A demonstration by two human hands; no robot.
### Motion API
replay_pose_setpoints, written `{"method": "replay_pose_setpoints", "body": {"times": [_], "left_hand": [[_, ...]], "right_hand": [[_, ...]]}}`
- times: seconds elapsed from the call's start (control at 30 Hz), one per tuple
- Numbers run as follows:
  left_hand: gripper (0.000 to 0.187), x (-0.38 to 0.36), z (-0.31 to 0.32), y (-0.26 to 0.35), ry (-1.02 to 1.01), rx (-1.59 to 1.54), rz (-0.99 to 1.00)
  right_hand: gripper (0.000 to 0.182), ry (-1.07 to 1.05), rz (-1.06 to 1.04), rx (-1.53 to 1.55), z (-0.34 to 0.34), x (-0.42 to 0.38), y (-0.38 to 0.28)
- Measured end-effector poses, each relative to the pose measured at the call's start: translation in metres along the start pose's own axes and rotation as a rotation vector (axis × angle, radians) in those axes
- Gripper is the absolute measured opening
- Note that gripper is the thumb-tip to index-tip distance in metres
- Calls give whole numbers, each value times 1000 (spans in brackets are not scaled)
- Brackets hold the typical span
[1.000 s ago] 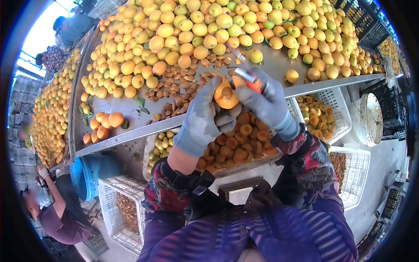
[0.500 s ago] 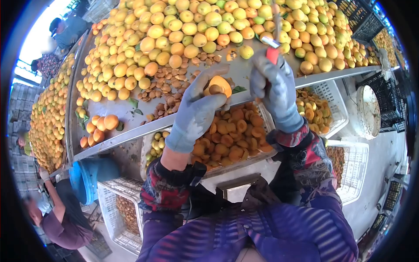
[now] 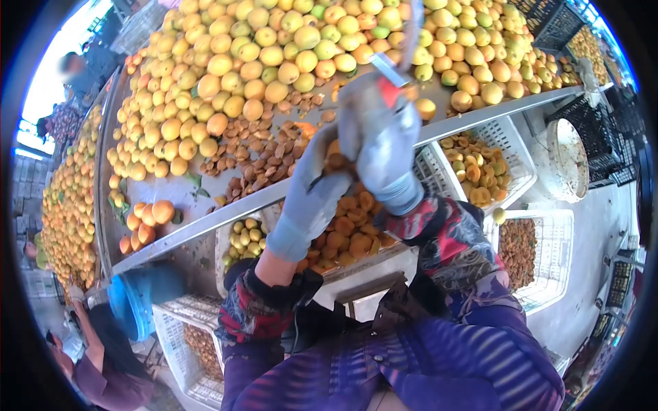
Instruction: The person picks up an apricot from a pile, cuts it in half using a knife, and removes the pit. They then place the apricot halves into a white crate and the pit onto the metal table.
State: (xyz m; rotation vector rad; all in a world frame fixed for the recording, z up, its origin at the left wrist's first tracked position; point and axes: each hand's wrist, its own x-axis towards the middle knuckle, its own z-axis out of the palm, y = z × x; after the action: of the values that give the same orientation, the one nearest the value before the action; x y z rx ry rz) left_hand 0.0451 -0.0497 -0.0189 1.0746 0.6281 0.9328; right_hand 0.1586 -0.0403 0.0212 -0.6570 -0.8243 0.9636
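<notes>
My left hand [image 3: 315, 188], in a grey-blue glove, is closed around an apricot [image 3: 336, 159], mostly hidden between the two hands. Pressed against it is my right hand [image 3: 381, 133], gloved too and blurred. That hand grips a knife [image 3: 391, 89] by its red handle, blade pointing up and away from me. Both hands hover over the front edge of a metal table [image 3: 226, 204]. Below them, halved apricots [image 3: 346, 229] fill a crate. Brown apricot pits [image 3: 271, 151] lie on the table beyond my left hand, and whole apricots [image 3: 274, 55] are heaped behind.
At the right stand a white crate of apricot halves [image 3: 476, 171], a white bucket [image 3: 567, 161] and a white crate of pits [image 3: 541, 294]. Lower left are a blue bucket [image 3: 130, 305] and another pit crate [image 3: 168, 335]. A person [image 3: 103, 370] sits at far left.
My right hand has moved left, with the knife, against my left hand. The cut apricot that showed its pit is now mostly covered. The whole view has shifted slightly.
</notes>
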Motion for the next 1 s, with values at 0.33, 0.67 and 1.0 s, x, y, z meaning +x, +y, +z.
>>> {"method": "replay_pose_setpoints", "body": {"times": [0.33,0.67,1.0], "left_hand": [[62,1,2,5,58,298,94],[56,0,-1,7,107,561,287],[20,6,-27,19,314,-368,48]], "right_hand": [[37,206,295,269,-1,16,8],[37,252,404,573,-17,24,33],[36,305,255,298,-38,38,10]]}}
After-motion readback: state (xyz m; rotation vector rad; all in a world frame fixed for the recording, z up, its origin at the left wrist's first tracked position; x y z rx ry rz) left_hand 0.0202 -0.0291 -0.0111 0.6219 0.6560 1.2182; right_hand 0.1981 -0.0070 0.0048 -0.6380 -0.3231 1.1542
